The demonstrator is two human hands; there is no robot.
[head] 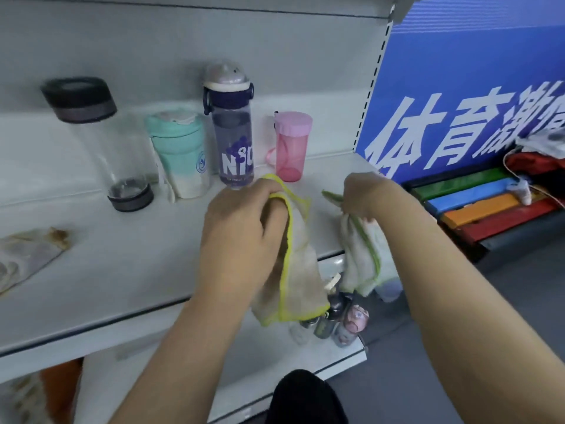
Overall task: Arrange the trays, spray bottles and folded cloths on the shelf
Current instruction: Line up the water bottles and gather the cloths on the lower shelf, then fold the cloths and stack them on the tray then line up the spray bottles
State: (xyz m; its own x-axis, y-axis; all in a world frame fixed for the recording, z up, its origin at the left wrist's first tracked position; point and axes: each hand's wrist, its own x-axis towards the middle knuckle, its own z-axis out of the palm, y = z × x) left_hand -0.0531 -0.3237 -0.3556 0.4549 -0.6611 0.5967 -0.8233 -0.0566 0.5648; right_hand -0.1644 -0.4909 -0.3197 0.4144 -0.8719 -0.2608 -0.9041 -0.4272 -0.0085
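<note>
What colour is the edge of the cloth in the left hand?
Yellow. The cloth edge shows best in the head view.

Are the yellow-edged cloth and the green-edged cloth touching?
Apart. The head view shows a clear gap between the yellow-edged cloth in the left hand and the green-edged cloth in the right hand.

Bare left forearm point(183, 347) and right forearm point(458, 286) reach forward side by side. The left grip point(241, 231), fisted with knuckles up, clutches a yellow-edged cloth point(301, 270). The right grip point(365, 195), wrist bent down, pinches a green-edged cloth point(360, 258).
</note>
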